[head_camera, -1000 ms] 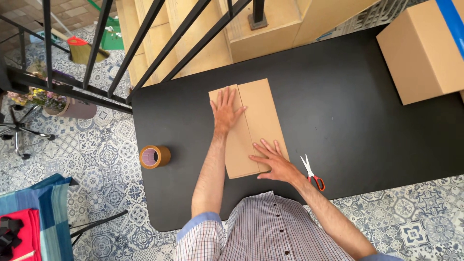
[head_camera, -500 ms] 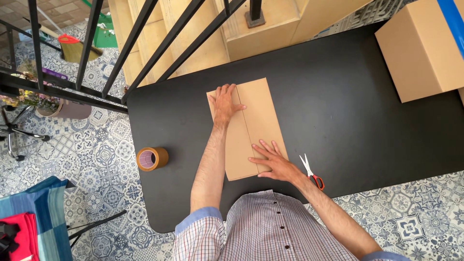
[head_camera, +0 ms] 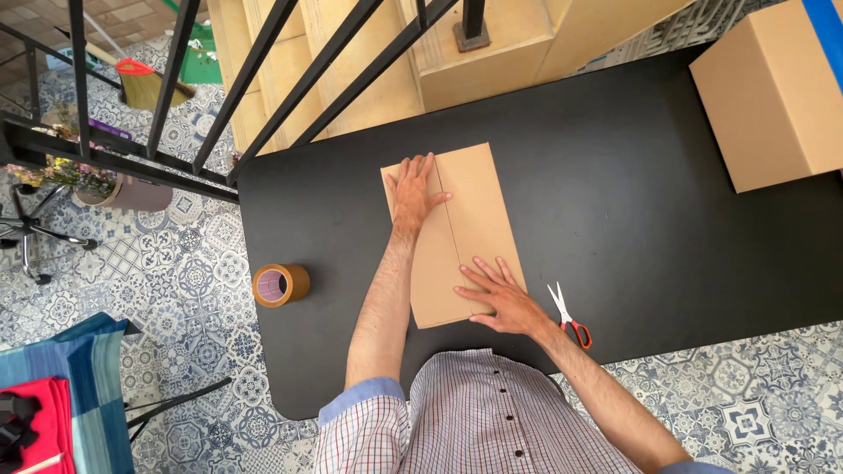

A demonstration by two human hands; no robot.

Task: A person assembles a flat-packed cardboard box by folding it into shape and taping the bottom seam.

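Nearest the checked shirt, at the table's front edge, the right hand [head_camera: 503, 298] lies flat with fingers spread wide on the near right corner of the flattened cardboard box [head_camera: 470, 211], pressing down and gripping nothing. Just to its right, apart from the cardboard, the red-handled scissors [head_camera: 569, 314] rest on the black table [head_camera: 615, 202], blades pointing away from the person and slightly left. Off to the left, the roll of brown tape [head_camera: 280, 284] lies near the table's left edge, well apart from the box. Flat on the table's middle, the box runs its long axis away from the person, leaning slightly left at the far end, a seam down its length. Farther up, the left hand [head_camera: 414, 192] rests palm down, fingers together and extended, on the far left corner, holding nothing. Beyond, at the far right, a larger cardboard box [head_camera: 773, 96] stands.
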